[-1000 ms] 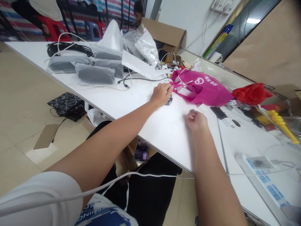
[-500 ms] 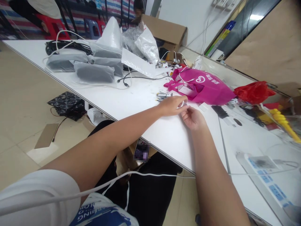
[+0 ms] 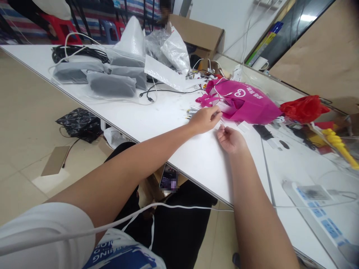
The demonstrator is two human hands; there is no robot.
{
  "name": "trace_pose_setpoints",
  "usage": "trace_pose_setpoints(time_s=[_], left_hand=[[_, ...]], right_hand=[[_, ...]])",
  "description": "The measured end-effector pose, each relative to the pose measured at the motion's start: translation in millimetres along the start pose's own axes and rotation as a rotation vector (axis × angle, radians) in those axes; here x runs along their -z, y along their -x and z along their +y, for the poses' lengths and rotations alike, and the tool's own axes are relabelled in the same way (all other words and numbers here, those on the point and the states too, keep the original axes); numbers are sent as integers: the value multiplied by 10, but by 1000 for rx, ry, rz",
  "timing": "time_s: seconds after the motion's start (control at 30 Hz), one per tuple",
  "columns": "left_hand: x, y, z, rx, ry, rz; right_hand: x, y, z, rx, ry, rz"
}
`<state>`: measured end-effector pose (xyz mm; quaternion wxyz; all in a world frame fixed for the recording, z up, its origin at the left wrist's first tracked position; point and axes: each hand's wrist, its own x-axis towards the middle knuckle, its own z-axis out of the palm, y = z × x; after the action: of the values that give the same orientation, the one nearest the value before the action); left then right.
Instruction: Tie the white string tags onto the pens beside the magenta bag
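Note:
My left hand [image 3: 205,120] is over the white table [image 3: 157,129], its fingers curled together in a pinch by the lower edge of a pink bag [image 3: 254,104]. Whatever they hold, if anything, is too small to make out. Close by on the right, my right hand [image 3: 230,139] rests low over the tabletop, palm turned up. Its fingers are bent and the tips are pressed together; I cannot make out what is in them. A small gap separates the two hands. Several thin silver pen-like sticks [image 3: 192,111] lie just behind my left hand, partly covered by it.
Grey-wrapped packages [image 3: 112,84], a black cable coil [image 3: 81,54] and plastic bags [image 3: 175,46] are at the back left. On the right are a red plastic bag [image 3: 304,108] and a power strip [image 3: 316,209]. A white cable [image 3: 179,207] crosses before me. A person sits at the far left.
My hands, which were touching at the fingertips, have come apart. The left has risen slightly toward the pink bag, while the right has stayed almost in place.

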<state>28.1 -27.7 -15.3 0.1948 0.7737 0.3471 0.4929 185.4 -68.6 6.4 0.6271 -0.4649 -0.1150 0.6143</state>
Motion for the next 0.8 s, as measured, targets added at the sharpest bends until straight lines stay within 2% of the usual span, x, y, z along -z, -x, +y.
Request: trace_pose_setpoints(time_s=[0.17,0.3,0.37,0.6,0.8], left_hand=[[14,-16,0,44,14,28],[5,-6,2,49,2,5],[9,4,2,65,-26,-11],[125,2,-51,68,-252,-157],[266,-47,-160,114,-417,-213]], right_hand=[[14,42,-19,33,93,10],[9,59,-2,135,232,125],[0,58,9,160,270,137],[-20,55,20,179,302,146],[-24,76,14,183,300,155]])
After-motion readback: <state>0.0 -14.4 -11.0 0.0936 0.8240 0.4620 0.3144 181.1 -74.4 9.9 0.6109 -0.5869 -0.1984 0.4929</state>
